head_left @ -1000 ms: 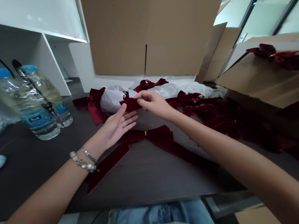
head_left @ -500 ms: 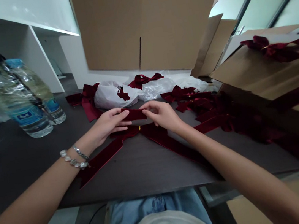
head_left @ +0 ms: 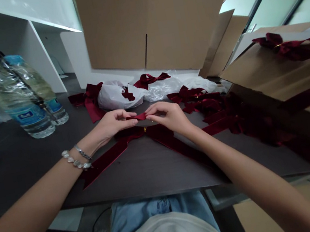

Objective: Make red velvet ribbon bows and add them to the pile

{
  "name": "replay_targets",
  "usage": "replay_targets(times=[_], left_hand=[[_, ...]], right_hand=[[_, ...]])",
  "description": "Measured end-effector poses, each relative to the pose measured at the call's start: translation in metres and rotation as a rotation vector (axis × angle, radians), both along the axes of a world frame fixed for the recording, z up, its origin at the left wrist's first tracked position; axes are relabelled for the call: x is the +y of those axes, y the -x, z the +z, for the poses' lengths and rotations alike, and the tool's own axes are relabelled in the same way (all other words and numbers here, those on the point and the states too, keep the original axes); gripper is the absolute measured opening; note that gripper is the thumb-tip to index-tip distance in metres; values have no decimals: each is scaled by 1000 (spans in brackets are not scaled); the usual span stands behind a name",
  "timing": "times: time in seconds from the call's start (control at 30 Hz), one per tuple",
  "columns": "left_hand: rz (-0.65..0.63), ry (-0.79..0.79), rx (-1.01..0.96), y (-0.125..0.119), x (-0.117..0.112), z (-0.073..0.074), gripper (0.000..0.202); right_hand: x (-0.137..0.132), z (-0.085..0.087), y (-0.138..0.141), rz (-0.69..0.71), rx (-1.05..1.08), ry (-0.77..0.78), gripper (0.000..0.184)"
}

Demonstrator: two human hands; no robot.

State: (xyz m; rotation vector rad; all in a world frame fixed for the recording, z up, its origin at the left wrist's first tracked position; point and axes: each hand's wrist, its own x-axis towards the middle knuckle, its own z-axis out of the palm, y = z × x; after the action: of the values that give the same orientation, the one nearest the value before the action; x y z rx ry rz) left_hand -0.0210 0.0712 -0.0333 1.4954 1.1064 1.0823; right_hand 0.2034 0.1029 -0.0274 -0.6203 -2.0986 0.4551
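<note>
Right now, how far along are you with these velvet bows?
Looks done: the heap of burgundy velvet bows at right and the bow on the cardboard carton. In hand: left hand and right hand pinch a small velvet strip above a flat bow. Left: that bow; any further count can't be told.

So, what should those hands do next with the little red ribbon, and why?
Probably lay the little red ribbon on the middle of the big velvet bow, because the left hand and right hand pinch it just above that bow's gold center.
</note>
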Motion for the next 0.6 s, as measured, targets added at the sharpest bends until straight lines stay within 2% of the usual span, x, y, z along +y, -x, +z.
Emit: replay_targets(times=[0.13, 0.23, 0.3, 0.47, 0.6], left_hand=[[47, -92, 55, -1, 2, 0, 36], [55, -122, 43, -2, 3, 0, 39], [58, -133, 28, -3, 2, 0, 39], [113, -102, 55, -5, -2, 2, 34], [156, -59, -30, -8, -3, 2, 32]], right_hand=[[2, -3, -1, 61, -17, 172, 14], [4, -6, 0, 154, -17, 343, 20], [6, -9, 1, 162, 11, 412, 24], [8, -12, 1, 126, 98, 447, 27], [7, -12, 2, 131, 91, 426, 25]])
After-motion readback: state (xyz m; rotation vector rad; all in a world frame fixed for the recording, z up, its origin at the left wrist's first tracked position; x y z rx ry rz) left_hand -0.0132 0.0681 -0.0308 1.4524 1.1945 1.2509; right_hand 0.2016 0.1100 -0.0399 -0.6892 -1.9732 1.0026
